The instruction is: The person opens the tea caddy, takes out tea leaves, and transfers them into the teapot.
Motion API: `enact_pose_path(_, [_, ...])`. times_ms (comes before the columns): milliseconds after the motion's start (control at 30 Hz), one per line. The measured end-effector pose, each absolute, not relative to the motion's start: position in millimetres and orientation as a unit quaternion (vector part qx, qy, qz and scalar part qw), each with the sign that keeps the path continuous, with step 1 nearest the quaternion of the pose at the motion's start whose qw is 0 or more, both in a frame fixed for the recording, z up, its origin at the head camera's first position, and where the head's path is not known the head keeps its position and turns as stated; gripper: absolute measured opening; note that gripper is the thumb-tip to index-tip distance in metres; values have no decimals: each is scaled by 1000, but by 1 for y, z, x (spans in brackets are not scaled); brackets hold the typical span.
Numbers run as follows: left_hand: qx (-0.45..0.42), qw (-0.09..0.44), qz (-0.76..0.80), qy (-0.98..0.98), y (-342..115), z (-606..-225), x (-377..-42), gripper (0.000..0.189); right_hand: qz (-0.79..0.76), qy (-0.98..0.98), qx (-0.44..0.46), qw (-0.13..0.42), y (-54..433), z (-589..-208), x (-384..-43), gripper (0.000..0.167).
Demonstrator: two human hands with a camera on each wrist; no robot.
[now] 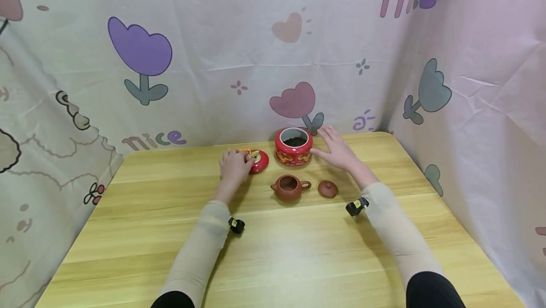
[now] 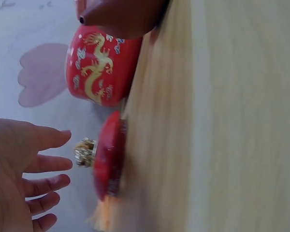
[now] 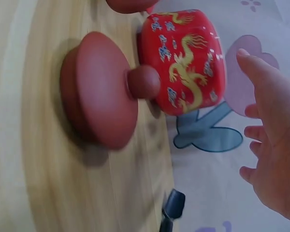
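Note:
My left hand [image 1: 233,163] is over the red lid [image 1: 261,162]. In the left wrist view, its slightly bent fingers are just off the lid's gold knob [image 2: 85,152]. The red jar [image 1: 292,157], with gold dragons, stands uncovered at the back and has dark loose contents [image 1: 294,142]. Beside the jar's right side, my right hand [image 1: 339,151] is raised with fingers spread and holds nothing. Nearer me is an uncovered brown clay teapot [image 1: 286,196], spout to the left. Its round-knobbed lid [image 1: 327,189] lies to its right.
An orange tassel [image 2: 104,214] lies by the red lid. A small dark-headed utensil [image 3: 174,205] shows in the right wrist view beyond the teapot lid. The wooden table [image 1: 294,251] ends at a printed cloth backdrop [image 1: 213,99], with cloth at both sides.

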State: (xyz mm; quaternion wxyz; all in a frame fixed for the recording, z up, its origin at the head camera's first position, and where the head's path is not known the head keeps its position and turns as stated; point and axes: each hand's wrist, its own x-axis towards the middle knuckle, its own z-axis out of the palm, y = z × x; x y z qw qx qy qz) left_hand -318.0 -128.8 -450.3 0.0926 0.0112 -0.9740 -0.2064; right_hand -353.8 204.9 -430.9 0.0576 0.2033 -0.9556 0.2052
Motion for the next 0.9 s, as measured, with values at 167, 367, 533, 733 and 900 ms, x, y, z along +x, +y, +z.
enact_pose_path(167, [-29,106,-202,-973,-130,-437,-311,47,213,-954,198,76,222,-426,-339,83])
enact_pose_path(367, [-83,110,-196,-971,-128,-424,-301,50,227,-949,193,103,240,-424,-319,78])
enact_pose_path(533, [-136,105,-204,-964,-124,-419,-290,52,241,-945,184,124,255,-429,-302,75])
enact_pose_path(733, [-181,115,-200,-956,-118,-419,-278,54,255,-941,175,135,270,-436,-283,71])
enact_pose_path(900, [-200,127,-202,-950,-116,-419,-273,54,250,-943,170,141,280,-443,-268,68])
